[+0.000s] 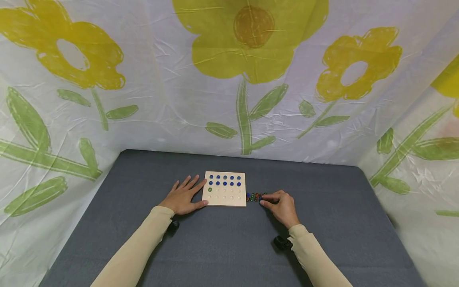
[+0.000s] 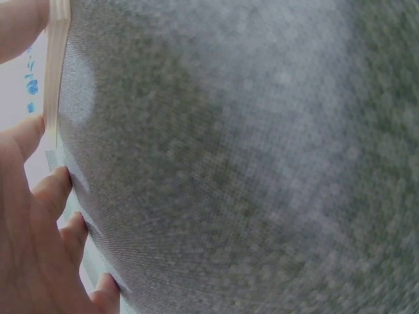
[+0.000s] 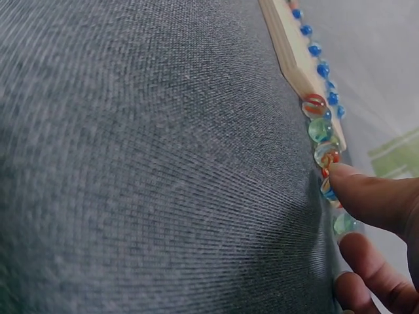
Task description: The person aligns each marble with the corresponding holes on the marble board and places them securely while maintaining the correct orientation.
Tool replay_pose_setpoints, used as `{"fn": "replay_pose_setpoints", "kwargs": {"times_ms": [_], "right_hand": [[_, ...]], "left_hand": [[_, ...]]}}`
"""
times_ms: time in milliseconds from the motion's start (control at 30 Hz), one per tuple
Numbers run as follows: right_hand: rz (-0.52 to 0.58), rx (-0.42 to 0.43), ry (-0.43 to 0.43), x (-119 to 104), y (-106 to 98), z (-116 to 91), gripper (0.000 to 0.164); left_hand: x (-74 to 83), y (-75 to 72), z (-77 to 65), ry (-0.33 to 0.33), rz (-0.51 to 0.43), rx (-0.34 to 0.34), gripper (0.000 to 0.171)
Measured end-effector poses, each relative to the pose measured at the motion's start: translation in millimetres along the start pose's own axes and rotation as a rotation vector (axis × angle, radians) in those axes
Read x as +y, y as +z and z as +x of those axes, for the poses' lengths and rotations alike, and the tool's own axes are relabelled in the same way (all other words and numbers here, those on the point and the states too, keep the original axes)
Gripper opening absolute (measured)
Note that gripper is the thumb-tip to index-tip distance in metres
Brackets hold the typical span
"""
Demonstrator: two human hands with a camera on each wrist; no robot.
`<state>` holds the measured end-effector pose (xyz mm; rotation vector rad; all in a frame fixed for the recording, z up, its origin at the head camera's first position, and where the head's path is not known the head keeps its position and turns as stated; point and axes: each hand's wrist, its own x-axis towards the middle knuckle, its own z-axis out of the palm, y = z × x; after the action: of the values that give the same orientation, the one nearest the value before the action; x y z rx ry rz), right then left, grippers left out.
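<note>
A pale wooden board (image 1: 234, 194) with rows of round hollows lies on the table. Blue marbles (image 1: 224, 183) fill its two far rows; one green marble (image 1: 210, 189) sits at the left of the third. My left hand (image 1: 182, 199) lies with fingers spread, thumb and index fingertip touching the board's left edge. Right of the board is a cluster of loose marbles (image 3: 321, 129), green, blue and red-streaked. There my right hand (image 1: 285, 208) pinches a blue-streaked marble (image 3: 328, 190) between thumb and index finger. The index fingertip is hidden behind the thumb in the right wrist view.
A dark grey cloth (image 1: 222, 247) covers the table. Behind and at the sides hangs a white sheet (image 1: 161, 119) printed with yellow flowers. The loose marbles lie close against the board's right edge (image 3: 288, 59).
</note>
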<state>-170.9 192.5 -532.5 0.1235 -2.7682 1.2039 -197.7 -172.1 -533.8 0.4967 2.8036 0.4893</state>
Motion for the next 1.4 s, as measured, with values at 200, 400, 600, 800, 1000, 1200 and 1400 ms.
{"fn": "replay_pose_setpoints", "kwargs": {"times_ms": [200,400,600,800,1000,1200,1400], "right_hand": [[-0.006,0.004,0.0,-0.8,0.9,0.0,0.016],[-0.023,-0.003,-0.004,-2.6,2.1,-1.1,0.014],[-0.031,-0.004,-0.002,-2.4,3.7,-0.9,0.015],[-0.035,-0.013,0.015,-1.7,4.1,0.2,0.017],[-0.042,-0.003,0.017,-2.9,4.6,-0.1,0.016],[-0.035,0.007,0.016,-4.5,3.5,-1.9,0.014],[-0.016,0.006,0.022,-8.1,1.3,-2.1,0.015]], "left_hand": [[-0.6,0.7,1.4,-0.008,0.007,-0.002,0.088],[1.2,-0.1,-0.5,0.001,0.012,0.006,0.088],[4.8,-4.3,-3.6,0.002,0.001,-0.001,0.087],[4.3,-3.7,-3.5,-0.009,0.001,-0.004,0.086],[4.1,-4.0,-3.0,-0.007,0.0,-0.014,0.086],[4.4,-4.8,-3.5,-0.002,-0.004,-0.015,0.086],[3.5,-5.0,-3.9,0.002,-0.003,-0.015,0.086]]}}
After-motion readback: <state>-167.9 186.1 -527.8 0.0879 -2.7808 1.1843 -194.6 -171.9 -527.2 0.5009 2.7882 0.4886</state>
